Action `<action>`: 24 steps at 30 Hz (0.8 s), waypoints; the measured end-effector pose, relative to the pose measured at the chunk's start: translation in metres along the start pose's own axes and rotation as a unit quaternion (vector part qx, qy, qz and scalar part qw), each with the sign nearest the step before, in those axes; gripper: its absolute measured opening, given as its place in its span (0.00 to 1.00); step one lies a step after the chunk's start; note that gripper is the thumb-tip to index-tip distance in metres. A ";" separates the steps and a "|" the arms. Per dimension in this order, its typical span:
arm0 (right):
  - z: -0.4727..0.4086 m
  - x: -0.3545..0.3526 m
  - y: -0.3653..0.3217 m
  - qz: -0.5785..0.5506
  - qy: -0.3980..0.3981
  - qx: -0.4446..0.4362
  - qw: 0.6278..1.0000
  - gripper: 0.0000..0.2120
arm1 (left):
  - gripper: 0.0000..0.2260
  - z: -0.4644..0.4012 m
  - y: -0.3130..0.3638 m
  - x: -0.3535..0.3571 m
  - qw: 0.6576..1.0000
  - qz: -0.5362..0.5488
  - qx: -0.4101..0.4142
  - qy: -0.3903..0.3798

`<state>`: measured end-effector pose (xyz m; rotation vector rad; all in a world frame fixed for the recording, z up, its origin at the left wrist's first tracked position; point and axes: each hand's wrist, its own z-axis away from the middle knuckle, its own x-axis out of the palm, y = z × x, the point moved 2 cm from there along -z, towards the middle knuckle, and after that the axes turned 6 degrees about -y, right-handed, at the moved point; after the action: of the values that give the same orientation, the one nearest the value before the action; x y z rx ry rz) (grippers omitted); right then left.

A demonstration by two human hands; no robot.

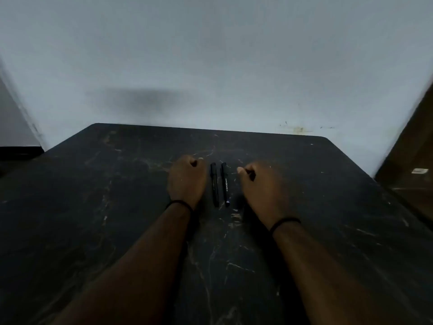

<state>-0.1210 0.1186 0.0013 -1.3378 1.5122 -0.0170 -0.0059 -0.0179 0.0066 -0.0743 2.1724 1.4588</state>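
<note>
- Your left grip (186, 181) lay knuckles-up on the tabletop (105, 219), clenched into a fist with the fingers curled under and nothing in it.
- Your right grip (262, 191) was clenched the same way. The thumb tip pointed towards the middle, and no object showed inside the fist. The dark patch behind the thumb was too dim to read.
- Between the two fists lay two pens, side by side and parallel, with their length running away from you.
- The left pen (214, 184) was plain black and lay just beside your left grip without touching it.
- The right pen (225, 184) was dark with white lettering along the barrel and a bluish tip at the end nearer to you. It lay just beside the left pen with a narrow gap between them, and it was near your right grip but not touching it.
- Neither fist touched a pen, and both pens lay flat on the tabletop.
- A thin black wristband (179, 204) circled your left wrist, and a second black wristband (284, 222) circled your right.
- The tabletop was black stone with pale veins. Its far edge met a pale grey wall (210, 66).
- A brown wooden surface (412, 148) stood at the right edge of the view, too blurred to name more closely.
</note>
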 end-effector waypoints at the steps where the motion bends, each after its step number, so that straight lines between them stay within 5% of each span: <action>1: 0.000 0.002 -0.003 0.012 -0.021 -0.002 1.000 0.13 | 0.15 0.001 0.002 -0.001 1.000 -0.022 0.014 0.000; 8: 0.002 0.009 -0.015 0.068 -0.108 0.004 0.992 0.15 | 0.15 0.003 0.007 0.000 0.998 -0.055 0.013 0.000; 15: 0.001 0.009 -0.012 0.080 -0.105 0.002 0.991 0.06 | 0.14 0.003 0.006 0.001 0.998 -0.054 0.004 -0.017; 24: 0.000 0.010 -0.010 0.100 -0.107 0.028 0.989 0.13 | 0.13 0.001 0.005 0.002 0.998 -0.054 0.014 -0.017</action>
<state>-0.1116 0.1078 0.0009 -1.1019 1.4444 0.2053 -0.0085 -0.0145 0.0093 -0.1542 2.1279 1.3592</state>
